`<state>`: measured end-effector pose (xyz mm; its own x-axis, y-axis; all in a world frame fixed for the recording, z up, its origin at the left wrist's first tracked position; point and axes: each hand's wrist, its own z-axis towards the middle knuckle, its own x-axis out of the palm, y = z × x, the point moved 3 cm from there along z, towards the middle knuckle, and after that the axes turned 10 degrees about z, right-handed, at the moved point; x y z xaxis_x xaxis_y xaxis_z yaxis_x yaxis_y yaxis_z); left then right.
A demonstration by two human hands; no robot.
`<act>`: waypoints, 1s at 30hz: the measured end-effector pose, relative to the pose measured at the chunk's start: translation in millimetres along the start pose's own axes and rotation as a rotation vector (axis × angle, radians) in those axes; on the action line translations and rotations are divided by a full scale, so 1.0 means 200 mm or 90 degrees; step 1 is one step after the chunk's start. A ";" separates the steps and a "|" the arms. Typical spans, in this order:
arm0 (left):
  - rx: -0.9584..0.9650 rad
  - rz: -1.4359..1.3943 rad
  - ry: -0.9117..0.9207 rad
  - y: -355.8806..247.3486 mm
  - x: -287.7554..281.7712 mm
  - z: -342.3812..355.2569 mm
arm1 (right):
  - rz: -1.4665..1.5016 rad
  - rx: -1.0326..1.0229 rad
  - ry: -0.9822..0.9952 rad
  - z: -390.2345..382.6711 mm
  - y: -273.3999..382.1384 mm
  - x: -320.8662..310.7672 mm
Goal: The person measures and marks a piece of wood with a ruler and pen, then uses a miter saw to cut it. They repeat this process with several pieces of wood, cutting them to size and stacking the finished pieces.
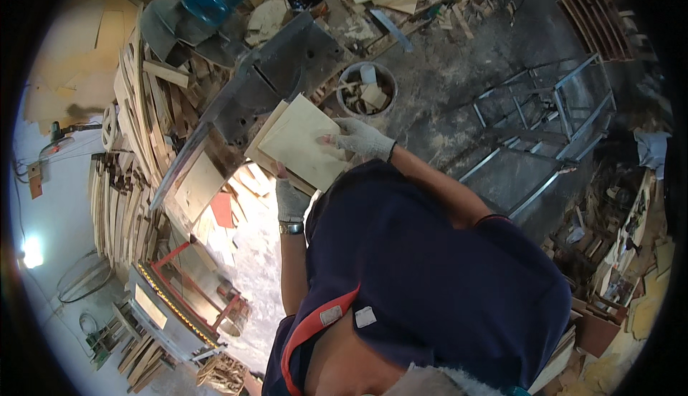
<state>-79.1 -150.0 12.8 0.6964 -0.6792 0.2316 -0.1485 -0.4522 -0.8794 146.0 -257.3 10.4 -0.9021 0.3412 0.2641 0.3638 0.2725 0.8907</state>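
A pale, roughly rectangular wooden board (pixel 302 140) lies on top of at least one other board, whose edge shows at the upper left. My left hand (pixel 291 199), in a grey glove with a watch at the wrist, grips the lower left edge of these boards, thumb upward. On their right side my right hand (pixel 364 140), gloved too, has its thumb over the top board; its other fingers are partly hidden. Just beyond the boards stands a dark metal machine table (pixel 276 73) with a narrow slot. The boards overlap its near edge in view; whether they touch it I cannot tell.
A round bucket (pixel 367 89) of wood offcuts stands right of the machine table. A blue motor (pixel 208 0) sits at the far left. Long wood strips (pixel 140 109) lean to the left. A metal frame (pixel 545 123) is on the floor at right, with stacked slatted wood (pixel 593 22) beyond.
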 end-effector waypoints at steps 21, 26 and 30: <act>0.074 -0.378 -0.288 0.08 -0.30 -0.48 | 0.144 -0.101 -0.442 0.57 0.50 -1.02; 0.153 -0.460 -0.474 0.19 -0.30 -0.71 | 0.042 0.053 -0.007 0.62 -0.05 0.02; 0.135 -0.663 -0.463 0.27 -0.34 -0.94 | -0.587 -0.083 0.219 0.64 -0.02 0.80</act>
<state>-266.0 -237.2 27.2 0.6470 0.4356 0.6258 0.7603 -0.4305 -0.4864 29.7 -88.3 2.2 -0.8453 -0.2390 -0.4778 -0.5234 0.1914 0.8303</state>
